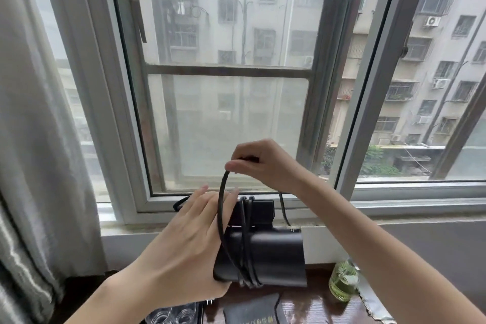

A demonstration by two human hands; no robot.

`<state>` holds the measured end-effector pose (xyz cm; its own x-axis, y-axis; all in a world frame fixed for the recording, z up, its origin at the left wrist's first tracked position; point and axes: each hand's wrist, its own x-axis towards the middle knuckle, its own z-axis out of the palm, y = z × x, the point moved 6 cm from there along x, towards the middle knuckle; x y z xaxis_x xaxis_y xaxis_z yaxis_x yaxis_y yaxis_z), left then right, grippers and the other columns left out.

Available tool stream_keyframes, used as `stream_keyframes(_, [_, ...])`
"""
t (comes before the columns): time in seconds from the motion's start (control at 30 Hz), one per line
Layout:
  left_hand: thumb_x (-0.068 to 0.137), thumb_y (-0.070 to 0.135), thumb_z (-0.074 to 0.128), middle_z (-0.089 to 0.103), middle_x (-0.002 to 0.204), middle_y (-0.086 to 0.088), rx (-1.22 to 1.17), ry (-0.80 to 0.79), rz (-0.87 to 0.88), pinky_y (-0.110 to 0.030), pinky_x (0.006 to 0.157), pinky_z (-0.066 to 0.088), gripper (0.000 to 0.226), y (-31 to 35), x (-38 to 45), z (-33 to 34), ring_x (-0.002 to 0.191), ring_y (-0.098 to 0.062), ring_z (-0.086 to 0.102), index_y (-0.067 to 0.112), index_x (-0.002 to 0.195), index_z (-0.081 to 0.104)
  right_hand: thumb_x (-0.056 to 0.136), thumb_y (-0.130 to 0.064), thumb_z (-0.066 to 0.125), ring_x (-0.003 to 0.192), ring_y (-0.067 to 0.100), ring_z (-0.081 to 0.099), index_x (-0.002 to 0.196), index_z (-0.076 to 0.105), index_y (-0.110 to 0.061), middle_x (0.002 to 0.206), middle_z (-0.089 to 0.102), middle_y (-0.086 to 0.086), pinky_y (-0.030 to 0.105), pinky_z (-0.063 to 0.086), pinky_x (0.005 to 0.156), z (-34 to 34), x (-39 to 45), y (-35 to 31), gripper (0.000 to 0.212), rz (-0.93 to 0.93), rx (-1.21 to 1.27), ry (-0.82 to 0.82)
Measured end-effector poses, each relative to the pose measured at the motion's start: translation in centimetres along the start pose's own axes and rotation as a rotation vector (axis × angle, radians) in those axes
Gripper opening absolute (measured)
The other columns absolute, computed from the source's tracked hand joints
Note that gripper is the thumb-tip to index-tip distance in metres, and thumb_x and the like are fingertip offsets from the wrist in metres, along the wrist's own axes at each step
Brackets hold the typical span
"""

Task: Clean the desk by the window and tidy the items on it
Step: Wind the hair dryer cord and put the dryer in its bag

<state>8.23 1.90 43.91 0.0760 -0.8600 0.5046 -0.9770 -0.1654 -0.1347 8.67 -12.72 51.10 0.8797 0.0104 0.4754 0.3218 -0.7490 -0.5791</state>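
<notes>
Clear tray (173, 316) and dark pouch (253, 310), edge-cropped.

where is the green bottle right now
In the head view the green bottle stands low on the right, on the desk under the window, just right of the black hair dryer and beneath the right forearm.
</notes>
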Motion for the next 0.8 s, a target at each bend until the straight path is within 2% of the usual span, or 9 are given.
stream_keyframes(0.1, [0.055, 0.043, 0.071, 0.049, 0.128, -0.007, -0.05, 0.098, -0.032, -0.043, 0.116, 0.022, 0.103, 0.0, -0.2, -0.7, 0.123, -0.024, 0.046, -0.004, 0.14, 0.036, 0.089, -0.016, 0.066, 0.05, 0.003, 0.031, 0.07, 0.064, -0.003, 0.053, 0.041, -0.003, 0.017, 0.025, 0.049, 0.4, -1.1, 2.1, 0.024, 0.059, 0.194, 0.074])
stream_keyframes(0.2, [0.054, 0.043, 0.072, 0.047, 0.131, -0.009, -0.079, 0.124, -0.042, -0.046, 0.117, 0.021, 0.106, -0.6, -0.3, -0.7, 0.124, -0.025, 0.045, 0.0, 0.141, 0.03, 0.09, -0.02, 0.062, 0.05, 0.004, 0.03, 0.066, 0.061, -0.01, 0.054, 0.039, 0.002, 0.019, 0.024, 0.048, 0.9, -1.8, 3.9, 0.026, 0.138, 0.264, 0.126])
stream_keyframes(0.3, [0.055, 0.044, 0.073, 0.046, 0.132, -0.01, -0.124, 0.119, -0.03, -0.053, 0.115, 0.023, 0.109, -0.5, -0.1, -0.2, 0.126, -0.028, 0.045, 0.008, 0.145, 0.023, 0.092, -0.028, 0.059, 0.059, 0.014, 0.041, 0.066, 0.059, -0.005, 0.058, 0.048, 0.015, 0.03, 0.031, 0.058, 3.2, -2.3, 3.8, 0.035, 0.195, 0.348, 0.015])
stream_keyframes(0.33, [0.054, 0.044, 0.074, 0.046, 0.132, -0.01, -0.135, 0.131, -0.031, -0.053, 0.114, 0.023, 0.11, -0.4, 0.0, -0.1, 0.126, -0.028, 0.045, 0.009, 0.145, 0.023, 0.094, -0.029, 0.059, 0.06, 0.012, 0.045, 0.064, 0.058, -0.008, 0.058, 0.052, 0.011, 0.03, 0.034, 0.06, 3.9, -2.8, 3.9, 0.037, 0.218, 0.394, -0.011])
stream_keyframes(0.4, [0.051, 0.043, 0.077, 0.046, 0.132, -0.008, -0.152, 0.156, -0.065, -0.053, 0.113, 0.026, 0.111, -0.9, 0.4, -0.2, 0.123, -0.024, 0.045, 0.01, 0.144, 0.025, 0.093, -0.031, 0.062, 0.049, -0.003, 0.05, 0.061, 0.063, -0.02, 0.053, 0.058, -0.01, 0.016, 0.041, 0.057, 4.9, -4.3, 4.6, 0.034, 0.29, 0.491, -0.014])
stream_keyframes(0.47, [0.05, 0.041, 0.078, 0.049, 0.127, -0.005, -0.176, 0.189, -0.157, -0.052, 0.103, 0.038, 0.109, -2.7, 0.7, -0.5, 0.114, -0.021, 0.047, 0.011, 0.143, 0.028, 0.092, -0.029, 0.059, 0.053, -0.008, 0.056, 0.063, 0.071, -0.029, 0.057, 0.063, -0.017, 0.01, 0.045, 0.057, 5.8, -5.6, 5.1, 0.032, 0.245, 0.381, 0.018])
stream_keyframes(0.57, [0.053, 0.048, 0.068, 0.05, 0.121, -0.004, -0.216, 0.232, -0.363, -0.039, 0.095, 0.037, 0.101, -6.4, 0.7, -0.7, 0.106, -0.023, 0.047, 0.016, 0.142, 0.031, 0.086, -0.046, 0.049, 0.055, 0.003, 0.043, 0.074, 0.059, -0.027, 0.056, 0.049, -0.01, 0.027, 0.035, 0.056, 6.6, -7.9, 6.0, 0.025, 0.295, 0.21, 0.138])
stream_keyframes(0.7, [0.051, 0.055, 0.07, 0.047, 0.125, 0.0, -0.371, 0.214, -0.696, -0.038, 0.097, 0.036, 0.104, -10.3, 0.2, 1.6, 0.115, -0.02, 0.042, 0.028, 0.142, 0.028, 0.095, -0.04, 0.052, 0.059, 0.008, 0.045, 0.118, 0.052, -0.022, 0.059, 0.046, -0.009, 0.027, 0.037, 0.062, 9.0, -10.5, 3.9, 0.029, 0.269, -0.043, -0.002])
stream_keyframes(0.8, [0.057, 0.046, 0.081, 0.046, 0.128, -0.005, -0.298, 0.153, -0.833, -0.043, 0.099, 0.035, 0.106, -11.9, -0.3, 3.4, 0.118, -0.027, 0.042, 0.028, 0.144, 0.023, 0.096, -0.045, 0.046, 0.071, 0.012, 0.051, 0.126, 0.046, -0.024, 0.07, 0.055, -0.012, 0.033, 0.041, 0.072, 8.7, -11.4, 3.1, 0.037, 0.311, -0.284, -0.018])
